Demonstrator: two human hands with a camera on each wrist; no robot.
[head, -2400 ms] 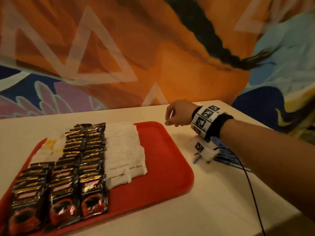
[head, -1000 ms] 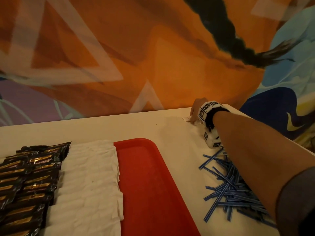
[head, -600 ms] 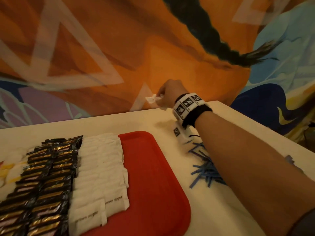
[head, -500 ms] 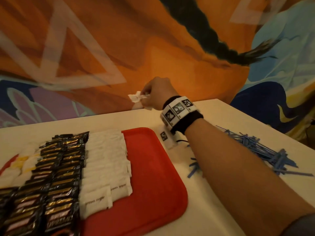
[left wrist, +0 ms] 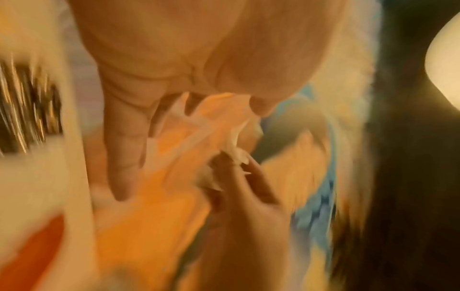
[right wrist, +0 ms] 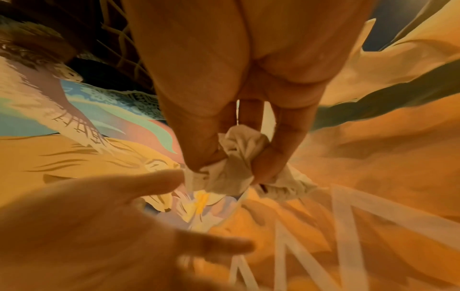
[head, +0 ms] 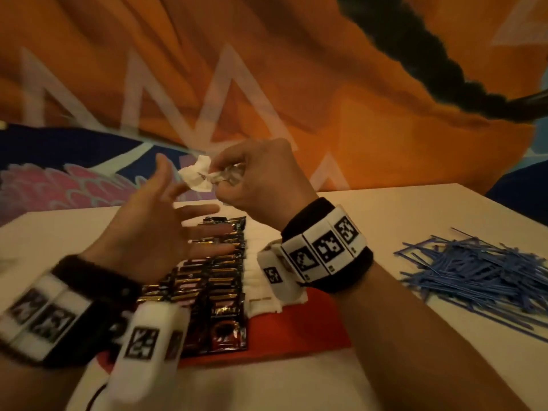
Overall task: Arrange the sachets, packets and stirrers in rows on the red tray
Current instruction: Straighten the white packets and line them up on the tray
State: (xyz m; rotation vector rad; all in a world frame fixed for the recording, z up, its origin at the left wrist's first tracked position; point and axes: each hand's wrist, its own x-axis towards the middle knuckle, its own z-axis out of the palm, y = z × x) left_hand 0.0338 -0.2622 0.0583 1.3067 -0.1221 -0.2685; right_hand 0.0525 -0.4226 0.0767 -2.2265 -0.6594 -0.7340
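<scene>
Head view shows the right hand [head: 261, 176] pinching a crumpled white sachet [head: 197, 176] in the air. The left hand [head: 157, 226], fingers spread and holding nothing, is just beside it. Below the hands lies the red tray [head: 296, 330] with rows of packets [head: 219, 277]; blue stirrers [head: 474, 271] lie right of the right hand.

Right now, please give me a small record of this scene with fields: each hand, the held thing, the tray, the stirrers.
right hand: right hand pinches a crumpled white sachet in the air above the tray
left hand: left hand open, fingers spread, reaching toward the sachet; contact cannot be told
tray: red tray holds rows of dark packets and white sachets
stirrers: blue stirrers lie in a loose pile on the table, off the tray
</scene>
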